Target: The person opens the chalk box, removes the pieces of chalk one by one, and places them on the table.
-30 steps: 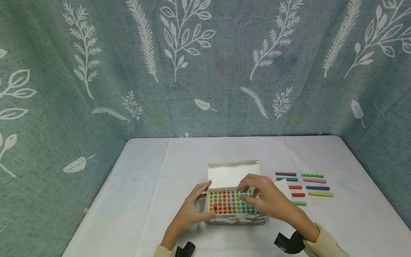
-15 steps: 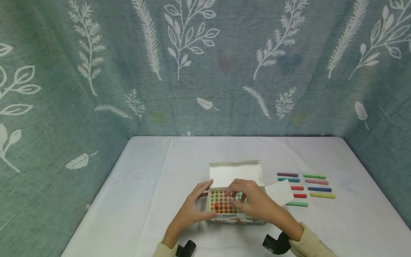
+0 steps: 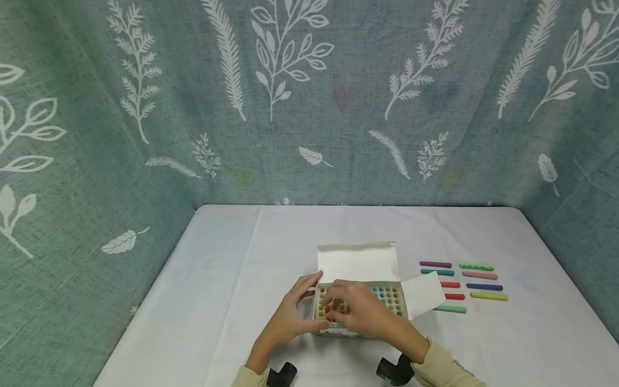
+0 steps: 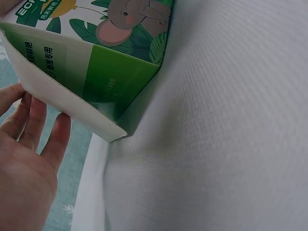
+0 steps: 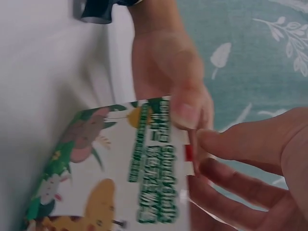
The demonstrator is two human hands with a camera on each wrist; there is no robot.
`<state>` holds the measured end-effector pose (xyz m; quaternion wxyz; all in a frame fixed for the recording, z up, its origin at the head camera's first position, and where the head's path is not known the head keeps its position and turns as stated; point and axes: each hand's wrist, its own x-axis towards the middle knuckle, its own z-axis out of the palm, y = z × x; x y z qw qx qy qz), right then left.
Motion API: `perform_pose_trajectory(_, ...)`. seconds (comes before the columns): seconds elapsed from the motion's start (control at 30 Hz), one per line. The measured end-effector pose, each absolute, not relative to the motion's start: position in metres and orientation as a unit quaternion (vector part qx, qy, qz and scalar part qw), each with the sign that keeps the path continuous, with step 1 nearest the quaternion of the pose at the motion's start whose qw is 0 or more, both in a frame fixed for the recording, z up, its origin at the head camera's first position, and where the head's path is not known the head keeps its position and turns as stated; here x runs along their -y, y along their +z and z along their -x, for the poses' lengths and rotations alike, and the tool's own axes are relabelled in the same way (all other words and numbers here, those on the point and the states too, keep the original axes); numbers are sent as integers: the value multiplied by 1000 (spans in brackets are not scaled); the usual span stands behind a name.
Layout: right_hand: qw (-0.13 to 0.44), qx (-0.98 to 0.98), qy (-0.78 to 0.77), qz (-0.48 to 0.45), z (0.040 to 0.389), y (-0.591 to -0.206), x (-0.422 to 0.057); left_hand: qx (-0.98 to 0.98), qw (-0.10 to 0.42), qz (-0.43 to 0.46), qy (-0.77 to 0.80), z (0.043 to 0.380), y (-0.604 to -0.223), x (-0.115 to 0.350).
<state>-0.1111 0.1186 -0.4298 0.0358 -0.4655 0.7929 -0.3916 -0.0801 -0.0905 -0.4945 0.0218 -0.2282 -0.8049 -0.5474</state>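
In the head view a cardboard box (image 3: 396, 301) stands with its lid (image 3: 358, 263) raised, showing rows of round coloured spots. One red crayon (image 3: 327, 309) sticks up near its left end. My left hand (image 3: 285, 317) grips that end, thumb at the front corner and fingers at the back one. In the left wrist view its fingertips touch a side flap (image 4: 62, 106). My right hand (image 3: 362, 314) is over the box, thumb and bent forefinger parted around the red crayon's top. The right wrist view shows the same red tip (image 5: 188, 153) beside those fingertips.
Right of the box, several loose crayons lie in two columns, among them a yellow crayon (image 3: 489, 296) and a blue crayon (image 3: 484, 287). A white side flap (image 3: 424, 295) juts over some of them. The white tablecloth (image 3: 251, 269) meets a leaf-patterned curtain (image 3: 348, 161) behind.
My right hand has moved left across the box from its right half to the red crayon at the left. The left hand keeps its hold. The head view has shifted slightly.
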Motion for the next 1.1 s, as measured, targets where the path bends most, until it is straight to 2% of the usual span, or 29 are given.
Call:
perform_pose_trajectory(0.33, -28, -806, -347, 479, 110, -443, -108, 802, 22, 229, -552, 80, -495, 91)
perform_pose_trajectory(0.83, -23, -812, -335, 477, 108, -439, -102, 798, 15, 227, -559, 70, -466, 87)
perform_pose_trajectory(1.1, -10, -808, -362, 465, 109, -429, -104, 806, 18, 219, -549, 76, -490, 90)
